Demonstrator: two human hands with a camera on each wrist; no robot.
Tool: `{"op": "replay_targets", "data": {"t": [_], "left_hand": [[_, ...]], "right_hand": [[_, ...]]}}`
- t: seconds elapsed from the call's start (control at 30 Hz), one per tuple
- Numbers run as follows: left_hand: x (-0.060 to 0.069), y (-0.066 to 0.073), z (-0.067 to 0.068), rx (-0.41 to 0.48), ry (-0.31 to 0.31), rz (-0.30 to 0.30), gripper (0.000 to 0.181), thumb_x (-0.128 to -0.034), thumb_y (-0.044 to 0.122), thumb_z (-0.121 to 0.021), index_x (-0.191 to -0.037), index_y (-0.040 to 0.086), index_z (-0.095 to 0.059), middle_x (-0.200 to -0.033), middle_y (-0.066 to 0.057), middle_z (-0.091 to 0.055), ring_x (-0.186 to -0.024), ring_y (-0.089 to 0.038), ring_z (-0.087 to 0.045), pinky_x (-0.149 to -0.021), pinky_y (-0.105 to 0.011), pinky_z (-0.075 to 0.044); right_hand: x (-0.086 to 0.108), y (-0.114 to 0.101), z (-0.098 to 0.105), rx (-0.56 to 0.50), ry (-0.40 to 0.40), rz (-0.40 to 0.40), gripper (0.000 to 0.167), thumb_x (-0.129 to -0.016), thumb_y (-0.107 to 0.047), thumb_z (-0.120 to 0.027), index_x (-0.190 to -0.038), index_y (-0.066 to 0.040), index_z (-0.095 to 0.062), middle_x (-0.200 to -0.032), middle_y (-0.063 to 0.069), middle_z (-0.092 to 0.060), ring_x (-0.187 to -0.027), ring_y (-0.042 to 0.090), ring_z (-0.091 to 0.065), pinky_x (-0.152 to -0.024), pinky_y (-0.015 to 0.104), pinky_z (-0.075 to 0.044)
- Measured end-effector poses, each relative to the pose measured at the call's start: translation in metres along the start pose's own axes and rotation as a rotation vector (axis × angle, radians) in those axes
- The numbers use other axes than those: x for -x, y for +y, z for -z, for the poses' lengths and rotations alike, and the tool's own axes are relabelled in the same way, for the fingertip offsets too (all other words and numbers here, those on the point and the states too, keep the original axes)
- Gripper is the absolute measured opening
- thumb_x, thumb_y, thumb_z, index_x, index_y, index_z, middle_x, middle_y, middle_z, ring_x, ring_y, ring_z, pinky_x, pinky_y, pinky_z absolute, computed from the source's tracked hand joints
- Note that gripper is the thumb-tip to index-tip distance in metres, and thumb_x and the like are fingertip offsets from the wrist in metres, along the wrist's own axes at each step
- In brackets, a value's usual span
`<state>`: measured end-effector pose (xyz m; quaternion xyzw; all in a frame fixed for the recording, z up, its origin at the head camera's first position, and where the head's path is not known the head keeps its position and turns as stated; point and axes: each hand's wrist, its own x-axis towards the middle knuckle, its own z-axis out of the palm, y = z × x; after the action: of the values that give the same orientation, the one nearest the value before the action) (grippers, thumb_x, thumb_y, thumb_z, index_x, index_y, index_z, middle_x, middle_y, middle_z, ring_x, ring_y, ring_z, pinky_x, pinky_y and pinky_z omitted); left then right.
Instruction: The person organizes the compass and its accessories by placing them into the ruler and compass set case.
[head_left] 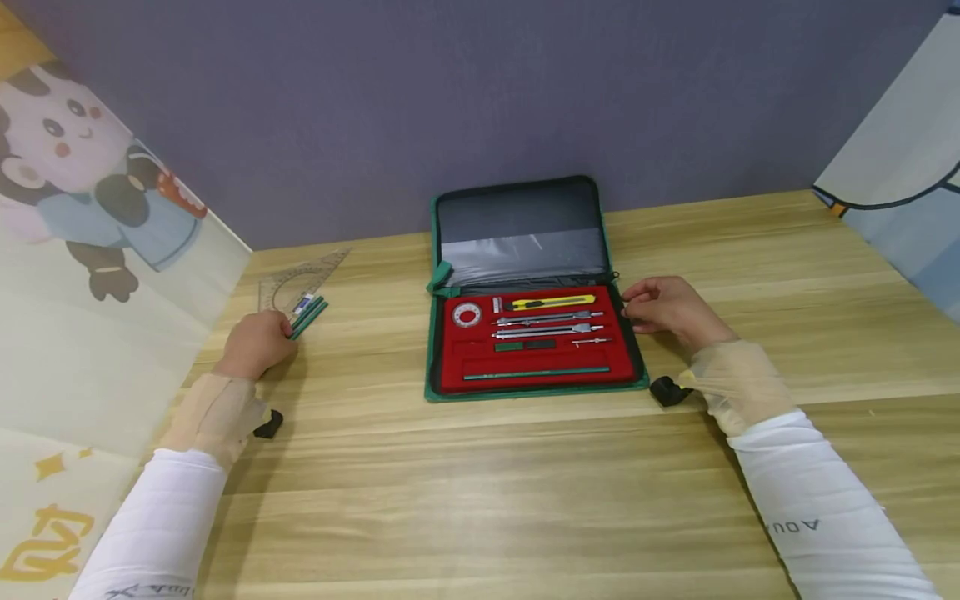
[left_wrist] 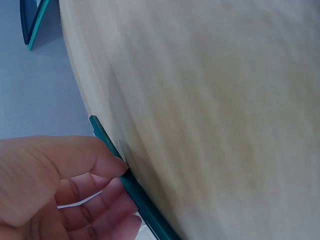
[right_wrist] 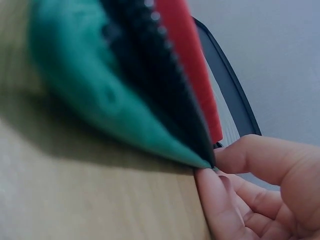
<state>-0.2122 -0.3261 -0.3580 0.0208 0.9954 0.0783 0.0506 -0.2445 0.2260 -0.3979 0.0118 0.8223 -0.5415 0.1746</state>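
Observation:
Dark green pencils (head_left: 309,317) lie at the left of the table, and my left hand (head_left: 258,343) is at their near end. In the left wrist view my left hand (left_wrist: 75,185) pinches a green pencil (left_wrist: 145,200) between thumb and finger. An open green zip case (head_left: 536,393) shows a red tray holding a yellow cutter (head_left: 553,302), compasses, a white round piece (head_left: 467,314) and one green pencil (head_left: 536,373). My right hand (head_left: 671,310) is at the case's right edge; in the right wrist view its fingers (right_wrist: 232,159) pinch the green edge (right_wrist: 165,145).
Beyond the pencils lie a clear set square (head_left: 326,265) and a small white eraser (head_left: 303,305). A grey-purple wall (head_left: 480,100) rises behind the wooden table (head_left: 480,492). A cartoon-printed panel (head_left: 90,250) stands on the left, another printed panel on the right.

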Motion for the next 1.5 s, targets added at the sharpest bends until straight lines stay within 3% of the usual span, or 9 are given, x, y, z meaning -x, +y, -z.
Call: {"op": "replay_targets", "data": {"t": [0.17, 0.3, 0.7, 0.9, 1.2, 1.5], "left_hand": [[-0.002, -0.003, -0.002, 0.002, 0.006, -0.037, 0.009, -0.0744, 0.008, -0.06, -0.073, -0.001, -0.059, -0.068, -0.014, -0.056, -0.06, -0.026, -0.048, -0.054, -0.039, -0.044], [-0.003, -0.005, -0.004, 0.011, 0.007, -0.053, 0.019, -0.0759, 0.009, -0.061, -0.087, -0.007, -0.062, -0.078, -0.019, -0.062, -0.067, -0.031, -0.055, -0.063, -0.048, -0.048], [-0.005, -0.004, -0.002, -0.001, -0.029, -0.084, 0.02, -0.0773, 0.01, -0.061, -0.088, -0.007, -0.06, -0.072, -0.013, -0.058, -0.066, -0.028, -0.053, -0.063, -0.046, -0.046], [-0.003, 0.0, 0.001, 0.005, -0.041, -0.109, 0.017, -0.0776, 0.009, -0.061, -0.086, -0.005, -0.057, -0.068, -0.009, -0.054, -0.061, -0.023, -0.048, -0.058, -0.039, -0.042], [-0.002, 0.028, 0.011, 0.027, -0.024, -0.171, 0.017, -0.0811, 0.009, -0.062, -0.091, -0.004, -0.059, -0.079, -0.013, -0.059, -0.07, -0.026, -0.053, -0.067, -0.043, -0.045], [0.004, 0.08, 0.022, 0.027, 0.028, -0.302, 0.015, -0.0771, 0.003, -0.064, -0.091, -0.001, -0.062, -0.082, -0.012, -0.064, -0.072, -0.026, -0.057, -0.067, -0.042, -0.047]], "right_hand": [[0.0, 0.0, 0.0, 0.0, 0.001, 0.01, 0.038, -0.089, -0.002, -0.056, -0.122, 0.013, -0.045, -0.09, 0.004, -0.055, -0.071, 0.003, -0.058, -0.067, 0.022, -0.056], [0.0, -0.001, -0.001, -0.005, 0.0, 0.013, 0.038, -0.089, -0.001, -0.057, -0.122, 0.014, -0.045, -0.09, 0.004, -0.054, -0.071, 0.004, -0.057, -0.067, 0.022, -0.056], [0.001, -0.001, -0.001, -0.021, 0.002, 0.014, 0.038, -0.089, -0.003, -0.057, -0.122, 0.014, -0.045, -0.086, 0.001, -0.055, -0.07, 0.003, -0.058, -0.065, 0.021, -0.056], [0.0, -0.001, -0.002, -0.017, 0.002, 0.009, 0.039, -0.089, -0.002, -0.056, -0.122, 0.014, -0.045, -0.088, 0.003, -0.055, -0.069, 0.003, -0.059, -0.065, 0.021, -0.056], [-0.001, 0.0, -0.002, -0.01, 0.011, -0.001, 0.039, -0.088, -0.002, -0.056, -0.123, 0.013, -0.045, -0.088, 0.004, -0.055, -0.068, 0.003, -0.059, -0.064, 0.022, -0.056], [-0.002, -0.001, -0.001, -0.012, 0.02, -0.015, 0.039, -0.088, -0.003, -0.058, -0.122, 0.012, -0.046, -0.087, 0.003, -0.053, -0.067, 0.004, -0.058, -0.063, 0.022, -0.056]]}}
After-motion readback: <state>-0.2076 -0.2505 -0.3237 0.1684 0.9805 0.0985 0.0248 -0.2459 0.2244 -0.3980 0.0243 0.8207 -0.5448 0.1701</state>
